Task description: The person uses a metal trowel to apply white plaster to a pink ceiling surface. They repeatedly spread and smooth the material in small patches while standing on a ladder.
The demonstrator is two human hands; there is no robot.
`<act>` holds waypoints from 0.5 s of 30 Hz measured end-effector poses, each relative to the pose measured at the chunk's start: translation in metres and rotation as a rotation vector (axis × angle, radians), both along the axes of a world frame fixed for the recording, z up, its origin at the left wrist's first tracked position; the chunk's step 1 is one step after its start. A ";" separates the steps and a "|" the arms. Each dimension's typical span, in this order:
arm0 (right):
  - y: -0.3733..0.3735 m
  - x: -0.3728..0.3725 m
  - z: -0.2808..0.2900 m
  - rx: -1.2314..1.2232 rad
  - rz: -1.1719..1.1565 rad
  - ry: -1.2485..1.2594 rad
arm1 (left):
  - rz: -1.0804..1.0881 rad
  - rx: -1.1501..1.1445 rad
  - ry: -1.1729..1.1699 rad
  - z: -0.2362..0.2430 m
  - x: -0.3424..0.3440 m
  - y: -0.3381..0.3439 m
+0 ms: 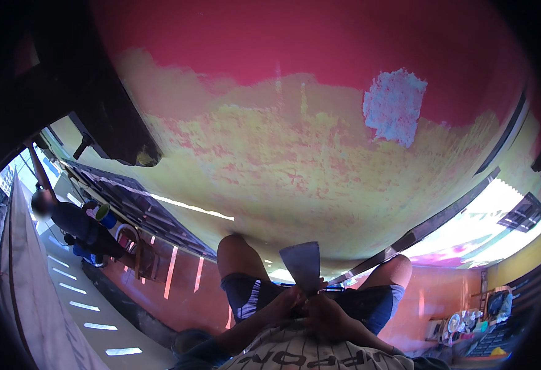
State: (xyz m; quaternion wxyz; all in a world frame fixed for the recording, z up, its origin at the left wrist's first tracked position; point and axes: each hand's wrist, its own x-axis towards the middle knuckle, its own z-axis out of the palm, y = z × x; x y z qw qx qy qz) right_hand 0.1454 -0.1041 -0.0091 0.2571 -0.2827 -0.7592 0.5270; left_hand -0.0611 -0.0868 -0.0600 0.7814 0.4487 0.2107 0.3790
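A wide-bladed putty knife (302, 262) stands blade up in front of my lap, between my bent knees. My left hand (290, 298) and my right hand (323, 309) meet at its base, fingers closed around the handle, which they hide. Ahead rises a wall (264, 154), deep pink in its upper part and worn yellowish below, with blotchy pink remains. A rough pale patch (395, 106) lies on it at the upper right. The blade is apart from the patch.
A dark timber beam (110, 105) juts in at the upper left. Far left, a person (91, 228) stands by a blue-green bucket (105, 216) and a wooden chair (149, 260). Dishes and household items (465, 324) sit at the lower right on the reddish floor (406, 308).
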 end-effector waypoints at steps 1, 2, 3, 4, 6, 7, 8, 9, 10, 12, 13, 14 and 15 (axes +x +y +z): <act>0.001 -0.006 0.003 -0.055 0.015 0.132 | -0.032 0.077 0.026 0.015 0.001 0.001; 0.001 -0.009 0.006 -0.131 -0.006 0.095 | -0.067 0.166 0.100 0.029 0.001 0.003; 0.002 -0.011 0.008 -0.196 -0.011 0.143 | -0.092 0.139 0.120 0.042 0.000 0.005; 0.004 -0.008 0.012 -0.196 -0.005 0.162 | -0.122 0.125 0.190 0.054 -0.002 0.010; 0.008 0.004 0.023 -0.097 0.067 0.125 | -0.149 0.087 0.285 0.072 -0.001 0.018; 0.012 0.013 0.031 -0.010 0.135 0.068 | -0.144 0.051 0.311 0.080 0.000 0.020; 0.017 0.024 0.040 0.075 0.205 0.008 | -0.119 0.017 0.342 0.085 0.004 0.025; 0.024 0.037 0.052 0.222 0.196 -0.033 | -0.047 0.118 0.273 0.090 0.008 0.027; 0.032 0.051 0.065 0.365 0.190 -0.076 | 0.043 0.216 0.204 0.094 0.014 0.030; 0.038 0.074 0.096 0.453 0.005 -0.103 | 0.070 0.283 0.047 0.105 0.022 0.036; 0.039 0.083 0.113 0.431 -0.179 -0.032 | 0.057 0.320 0.061 0.111 0.025 0.040; 0.039 0.083 0.126 0.572 -0.304 -0.096 | 0.023 0.380 0.061 0.118 0.027 0.041; 0.040 0.081 0.137 0.757 -0.419 -0.121 | 0.024 0.423 0.045 0.125 0.028 0.045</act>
